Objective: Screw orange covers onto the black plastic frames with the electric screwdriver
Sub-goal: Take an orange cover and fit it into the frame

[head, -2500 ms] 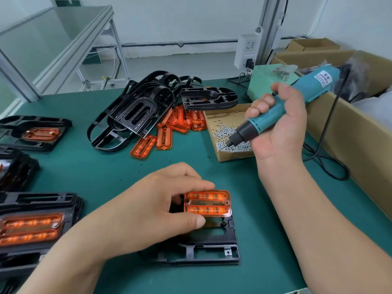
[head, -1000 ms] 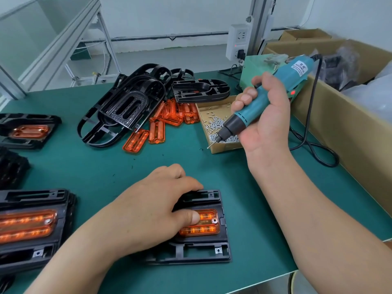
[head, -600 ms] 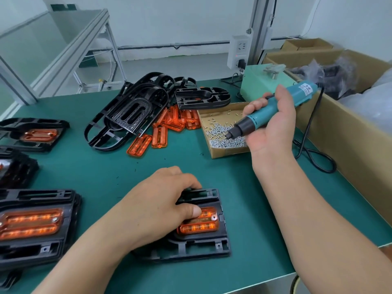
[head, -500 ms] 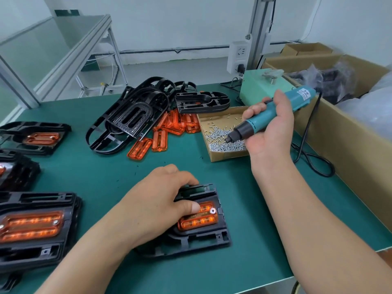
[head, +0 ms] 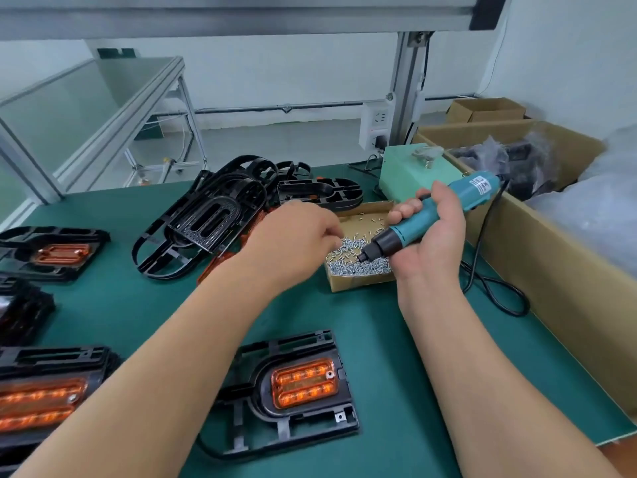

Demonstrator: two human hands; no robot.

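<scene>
A black plastic frame lies on the green mat near me, with an orange cover seated in its recess. No hand touches it. My left hand reaches over the left edge of a small cardboard box of screws. Its fingertips are bunched at the pile and blurred, so a pinched screw cannot be made out. My right hand grips the teal electric screwdriver, whose dark tip points down into the screws.
A heap of black frames and loose orange covers lies behind my left arm. Assembled frames sit along the left edge. A long cardboard box, a green power unit and the black cord are at the right.
My left hand has let go of the orange cover on the frame and moved up to the screw box. The screwdriver tip has dipped lower into the screws.
</scene>
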